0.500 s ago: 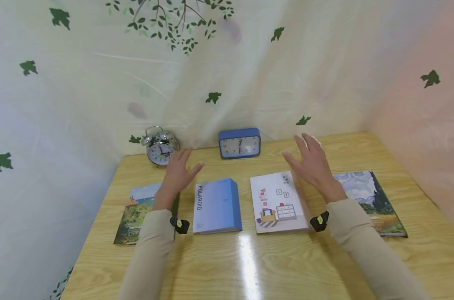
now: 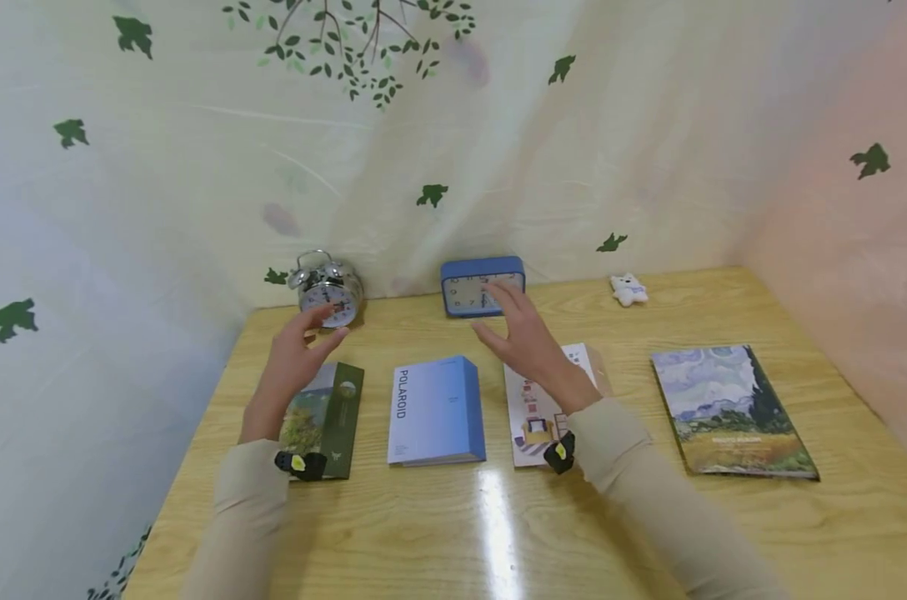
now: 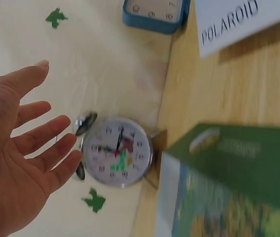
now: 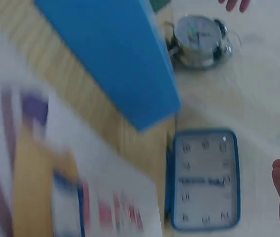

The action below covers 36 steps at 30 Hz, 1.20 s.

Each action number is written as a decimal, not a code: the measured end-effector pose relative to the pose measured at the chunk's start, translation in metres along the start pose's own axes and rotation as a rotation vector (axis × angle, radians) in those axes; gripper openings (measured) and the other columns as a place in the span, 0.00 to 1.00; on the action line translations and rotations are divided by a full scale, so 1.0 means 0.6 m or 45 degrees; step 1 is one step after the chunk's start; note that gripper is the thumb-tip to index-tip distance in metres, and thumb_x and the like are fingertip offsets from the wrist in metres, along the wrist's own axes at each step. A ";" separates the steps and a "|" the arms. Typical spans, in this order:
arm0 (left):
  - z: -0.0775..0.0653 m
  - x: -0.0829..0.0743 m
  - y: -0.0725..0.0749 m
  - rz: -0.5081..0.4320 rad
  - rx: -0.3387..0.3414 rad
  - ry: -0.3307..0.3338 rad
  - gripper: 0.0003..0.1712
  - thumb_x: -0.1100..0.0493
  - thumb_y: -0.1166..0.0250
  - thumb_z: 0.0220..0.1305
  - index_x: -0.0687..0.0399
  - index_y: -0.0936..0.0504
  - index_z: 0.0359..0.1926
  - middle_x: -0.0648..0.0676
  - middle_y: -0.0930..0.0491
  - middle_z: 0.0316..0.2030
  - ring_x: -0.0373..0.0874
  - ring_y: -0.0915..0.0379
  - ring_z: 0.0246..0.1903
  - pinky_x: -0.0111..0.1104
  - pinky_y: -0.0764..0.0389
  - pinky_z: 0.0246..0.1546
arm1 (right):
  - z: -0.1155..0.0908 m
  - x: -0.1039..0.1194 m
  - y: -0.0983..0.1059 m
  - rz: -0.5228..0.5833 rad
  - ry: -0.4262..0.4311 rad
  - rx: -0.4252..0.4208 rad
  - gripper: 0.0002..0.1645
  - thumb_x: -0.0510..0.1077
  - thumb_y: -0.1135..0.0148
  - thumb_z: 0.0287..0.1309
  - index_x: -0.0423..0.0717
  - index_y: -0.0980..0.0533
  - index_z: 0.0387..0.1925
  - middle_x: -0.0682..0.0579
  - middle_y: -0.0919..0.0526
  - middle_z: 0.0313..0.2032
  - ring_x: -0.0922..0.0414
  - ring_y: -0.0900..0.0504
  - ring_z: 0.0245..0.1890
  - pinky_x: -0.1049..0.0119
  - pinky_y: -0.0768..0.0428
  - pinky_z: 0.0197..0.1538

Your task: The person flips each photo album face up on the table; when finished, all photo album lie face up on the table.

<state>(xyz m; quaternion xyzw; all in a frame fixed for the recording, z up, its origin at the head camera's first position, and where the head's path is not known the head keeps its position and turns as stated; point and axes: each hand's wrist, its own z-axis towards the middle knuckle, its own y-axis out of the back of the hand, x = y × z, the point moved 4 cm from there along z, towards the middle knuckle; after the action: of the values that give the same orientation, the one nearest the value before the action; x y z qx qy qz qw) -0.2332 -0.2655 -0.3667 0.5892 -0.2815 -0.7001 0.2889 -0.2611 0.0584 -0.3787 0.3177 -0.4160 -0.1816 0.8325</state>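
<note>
My left hand (image 2: 296, 357) hovers over the green landscape-covered book (image 2: 343, 417), just in front of the silver twin-bell alarm clock (image 2: 332, 292). Its fingers are loosely bent and hold nothing; in the left wrist view the palm and fingers (image 3: 56, 153) show bare. My right hand (image 2: 527, 337) is above the white book with a furniture drawing (image 2: 528, 425), fingers pointing at the blue rectangular clock (image 2: 480, 268) and covering part of its dial. Nothing is in it. Between the hands lies the thick blue POLAROID book (image 2: 434, 412), touched by neither.
A book with a painted landscape cover (image 2: 731, 408) lies at the right of the wooden table (image 2: 423, 533). At the back right is a small white bear figure (image 2: 629, 289). A pale curtain with leaf prints (image 2: 393, 150) hangs behind the table.
Both hands have moved left. The right hand has gone from beside the right-hand book to over the white book, uncovering the white bear. The books and clocks stay in place.
</note>
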 end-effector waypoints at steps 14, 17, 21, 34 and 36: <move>-0.096 0.124 0.046 0.033 0.041 0.161 0.38 0.43 0.46 0.69 0.59 0.42 0.71 0.67 0.36 0.66 0.63 0.40 0.63 0.56 0.34 0.61 | 0.003 0.127 -0.174 0.154 0.038 0.271 0.38 0.54 0.45 0.66 0.43 0.43 0.71 0.45 0.39 0.69 0.50 0.40 0.70 0.56 0.36 0.69; -0.116 0.146 0.051 0.042 0.049 0.174 0.38 0.44 0.46 0.70 0.60 0.43 0.72 0.69 0.36 0.65 0.64 0.39 0.63 0.57 0.33 0.60 | -0.006 0.148 -0.205 0.208 -0.031 0.382 0.40 0.56 0.46 0.67 0.45 0.47 0.73 0.45 0.44 0.71 0.51 0.43 0.71 0.55 0.36 0.69; -0.142 0.174 0.053 0.070 0.099 0.221 0.41 0.44 0.46 0.70 0.61 0.47 0.73 0.71 0.39 0.66 0.68 0.40 0.62 0.59 0.33 0.58 | -0.025 0.174 -0.244 0.265 -0.128 0.485 0.43 0.59 0.48 0.67 0.48 0.51 0.74 0.47 0.48 0.72 0.51 0.43 0.72 0.54 0.34 0.68; -0.182 0.203 0.041 0.086 0.228 0.330 0.50 0.43 0.43 0.68 0.69 0.58 0.73 0.75 0.46 0.68 0.74 0.44 0.63 0.62 0.32 0.56 | -0.086 0.241 -0.339 0.347 -0.377 0.616 0.43 0.59 0.48 0.67 0.48 0.51 0.74 0.46 0.52 0.74 0.48 0.44 0.72 0.52 0.33 0.67; -0.183 0.201 0.039 0.106 0.232 0.322 0.49 0.43 0.42 0.67 0.71 0.55 0.73 0.75 0.47 0.68 0.74 0.43 0.62 0.62 0.32 0.55 | -0.091 0.245 -0.346 0.372 -0.412 0.576 0.43 0.59 0.47 0.66 0.46 0.49 0.74 0.44 0.52 0.73 0.46 0.45 0.72 0.51 0.33 0.67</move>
<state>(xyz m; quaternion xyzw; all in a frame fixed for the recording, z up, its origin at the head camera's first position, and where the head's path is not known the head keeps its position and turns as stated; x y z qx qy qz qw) -0.1400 -0.3758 -0.4453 0.6844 -0.3294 -0.5792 0.2960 -0.1387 -0.1562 -0.4596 0.3988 -0.6141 -0.0111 0.6810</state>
